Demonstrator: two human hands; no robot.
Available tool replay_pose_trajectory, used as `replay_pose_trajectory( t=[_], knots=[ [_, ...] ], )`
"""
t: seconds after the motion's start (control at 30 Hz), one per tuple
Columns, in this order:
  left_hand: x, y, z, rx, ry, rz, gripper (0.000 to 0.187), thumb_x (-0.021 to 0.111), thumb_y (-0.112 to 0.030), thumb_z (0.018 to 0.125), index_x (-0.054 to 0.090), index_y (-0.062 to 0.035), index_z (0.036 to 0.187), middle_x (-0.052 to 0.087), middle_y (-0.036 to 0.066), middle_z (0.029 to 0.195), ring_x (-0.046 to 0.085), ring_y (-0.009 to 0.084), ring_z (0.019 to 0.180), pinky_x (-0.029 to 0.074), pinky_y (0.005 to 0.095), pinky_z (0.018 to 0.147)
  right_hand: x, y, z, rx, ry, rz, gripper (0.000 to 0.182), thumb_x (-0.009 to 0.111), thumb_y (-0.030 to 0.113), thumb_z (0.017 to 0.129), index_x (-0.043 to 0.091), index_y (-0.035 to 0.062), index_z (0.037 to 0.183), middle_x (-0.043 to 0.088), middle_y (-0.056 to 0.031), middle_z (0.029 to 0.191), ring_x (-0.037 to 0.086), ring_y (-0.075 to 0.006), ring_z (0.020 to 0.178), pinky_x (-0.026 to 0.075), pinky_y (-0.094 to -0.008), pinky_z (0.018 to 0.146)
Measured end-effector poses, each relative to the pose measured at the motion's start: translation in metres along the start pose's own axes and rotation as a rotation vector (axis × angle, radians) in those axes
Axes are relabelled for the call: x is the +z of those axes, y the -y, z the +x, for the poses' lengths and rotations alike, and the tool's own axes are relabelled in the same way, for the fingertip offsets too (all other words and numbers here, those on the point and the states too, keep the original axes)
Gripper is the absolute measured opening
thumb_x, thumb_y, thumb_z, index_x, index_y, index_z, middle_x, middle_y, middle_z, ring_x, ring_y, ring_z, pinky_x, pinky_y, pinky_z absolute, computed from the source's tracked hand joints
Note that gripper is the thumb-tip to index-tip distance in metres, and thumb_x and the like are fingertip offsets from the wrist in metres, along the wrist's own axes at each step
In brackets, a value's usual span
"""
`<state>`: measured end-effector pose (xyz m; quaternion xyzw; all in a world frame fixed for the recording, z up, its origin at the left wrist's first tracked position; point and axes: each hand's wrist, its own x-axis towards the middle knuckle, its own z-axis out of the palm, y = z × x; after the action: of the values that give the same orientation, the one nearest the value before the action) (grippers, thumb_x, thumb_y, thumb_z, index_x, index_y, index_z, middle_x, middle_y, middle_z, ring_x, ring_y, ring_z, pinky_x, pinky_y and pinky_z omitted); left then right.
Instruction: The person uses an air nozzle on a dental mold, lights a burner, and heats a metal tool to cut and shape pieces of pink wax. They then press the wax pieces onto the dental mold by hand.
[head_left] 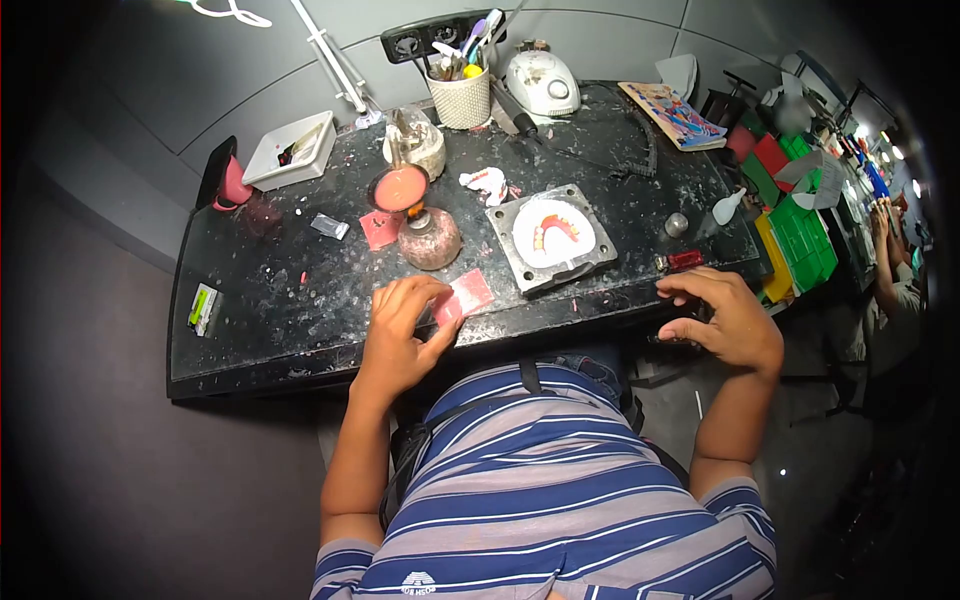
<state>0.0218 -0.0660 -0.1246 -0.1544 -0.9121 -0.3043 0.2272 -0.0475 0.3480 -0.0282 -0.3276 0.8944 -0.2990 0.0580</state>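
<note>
My left hand (pixel 402 325) grips a small square pink wax sheet (pixel 468 296) by its left side, fingers and thumb closed on it, at the front edge of the bench. Fingers apart and holding nothing, my right hand (pixel 728 322) is over the front edge, just below a red lighter (pixel 685 260). Behind the wax sheet stands a round burner (pixel 430 242) with a small orange flame. A pan of pink wax (pixel 401 188) sits above that flame. To the right lies a metal flask half (pixel 517 262) holding white plaster and a red-and-yellowish denture arch (pixel 556 233).
On the black bench (pixel 300 335) are a white tray (pixel 318 160), a tool cup (pixel 461 102), a white control unit (pixel 542 84) and a magazine (pixel 672 112). Green bins (pixel 803 240) stand off the right end. Another person's arm (pixel 882 262) shows at far right.
</note>
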Motion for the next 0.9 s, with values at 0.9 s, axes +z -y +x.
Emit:
replay_pose_trajectory(
  t=[0.9],
  knots=[
    [0.001,-0.001,0.001,-0.038,0.030,-0.011,0.040,0.089,-0.015,0.080,0.073,-0.0059,0.115,0.073,0.010,0.117,0.066,0.0300,0.109,0.043,0.0410,0.097,0.034,0.069,0.414,-0.414,-0.622,-0.671,0.014,0.070,0.011,0.082,0.081,0.0042,0.086,0.075,-0.0114,0.100,0.064,-0.0318,0.113,0.044,-0.0467,0.098]
  ],
)
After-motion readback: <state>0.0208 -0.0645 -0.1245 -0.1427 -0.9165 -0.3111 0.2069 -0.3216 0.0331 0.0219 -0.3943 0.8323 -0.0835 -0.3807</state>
